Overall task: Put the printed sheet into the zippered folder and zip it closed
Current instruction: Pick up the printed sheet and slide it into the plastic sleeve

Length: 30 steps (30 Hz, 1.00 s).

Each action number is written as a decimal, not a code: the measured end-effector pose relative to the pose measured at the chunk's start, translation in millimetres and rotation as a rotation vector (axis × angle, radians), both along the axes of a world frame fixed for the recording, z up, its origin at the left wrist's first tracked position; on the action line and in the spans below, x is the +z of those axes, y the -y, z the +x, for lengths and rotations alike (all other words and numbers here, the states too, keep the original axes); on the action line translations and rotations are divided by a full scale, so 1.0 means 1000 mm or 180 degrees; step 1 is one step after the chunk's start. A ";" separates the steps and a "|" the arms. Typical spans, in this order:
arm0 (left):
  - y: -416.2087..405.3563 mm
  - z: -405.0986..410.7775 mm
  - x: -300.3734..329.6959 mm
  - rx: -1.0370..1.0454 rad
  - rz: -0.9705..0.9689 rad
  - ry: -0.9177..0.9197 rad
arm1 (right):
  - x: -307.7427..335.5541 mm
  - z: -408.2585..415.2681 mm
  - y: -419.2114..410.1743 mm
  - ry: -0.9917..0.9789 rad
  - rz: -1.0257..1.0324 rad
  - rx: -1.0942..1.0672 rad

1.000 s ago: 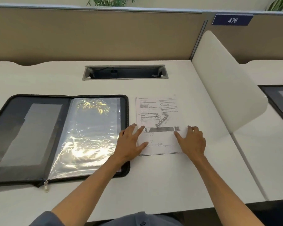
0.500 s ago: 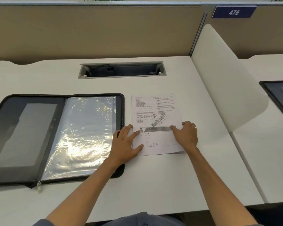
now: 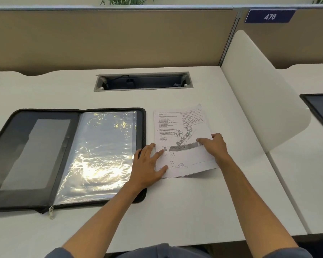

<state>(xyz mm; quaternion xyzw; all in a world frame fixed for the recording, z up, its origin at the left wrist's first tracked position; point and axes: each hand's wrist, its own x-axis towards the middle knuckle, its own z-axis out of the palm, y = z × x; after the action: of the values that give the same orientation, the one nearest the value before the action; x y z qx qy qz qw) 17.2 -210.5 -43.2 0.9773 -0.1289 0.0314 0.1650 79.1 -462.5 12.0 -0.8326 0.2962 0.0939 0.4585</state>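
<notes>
The black zippered folder (image 3: 15,138) lies open flat on the left of the white desk, its right half showing shiny clear sleeves (image 3: 101,146). The zip pull (image 3: 51,211) hangs at the spine on the near edge. Just right of the folder lies the printed sheet (image 3: 179,125), its near right corner lifted off the desk. My left hand (image 3: 147,164) rests flat with fingers spread across the sheet's left edge and the folder's right rim. My right hand (image 3: 214,146) pinches the sheet's right edge, fingers on top.
A recessed cable tray (image 3: 143,81) sits in the desk behind the folder and sheet. A white curved divider (image 3: 259,90) stands at the right, with another dark folder (image 3: 321,108) on the desk beyond it. A tan partition runs along the back.
My right hand has closed on the sheet's right edge and raised it, so the near right corner now curls off the desk. My left hand has stayed at the left edge.
</notes>
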 end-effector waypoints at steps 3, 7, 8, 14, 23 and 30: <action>0.001 0.001 -0.001 -0.0002 0.0047 -0.0025 | -0.001 0.005 0.003 0.0086 0.0387 -0.0144; 0.000 0.001 -0.002 -0.0020 0.0098 -0.0023 | 0.000 0.012 0.009 0.0129 0.0405 -0.0134; 0.000 0.001 -0.003 -0.0021 0.0093 -0.0014 | 0.000 0.013 0.010 0.0121 0.0438 -0.0118; 0.001 0.000 -0.004 0.0009 0.0040 -0.0183 | -0.001 0.012 0.013 0.0259 0.0655 0.0162; 0.006 0.079 0.072 0.1529 -0.3346 -0.1607 | 0.022 -0.003 0.015 0.1112 0.1586 0.0183; 0.008 0.103 0.106 0.0440 -0.4361 -0.1978 | 0.055 -0.005 0.018 0.1885 0.1743 0.0402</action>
<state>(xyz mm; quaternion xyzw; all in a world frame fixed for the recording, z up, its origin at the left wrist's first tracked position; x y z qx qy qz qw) 120.1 -218.7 62.5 0.6259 0.0334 -0.1622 0.7621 73.9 -480.2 67.3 -0.6873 0.0637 -0.0465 0.7221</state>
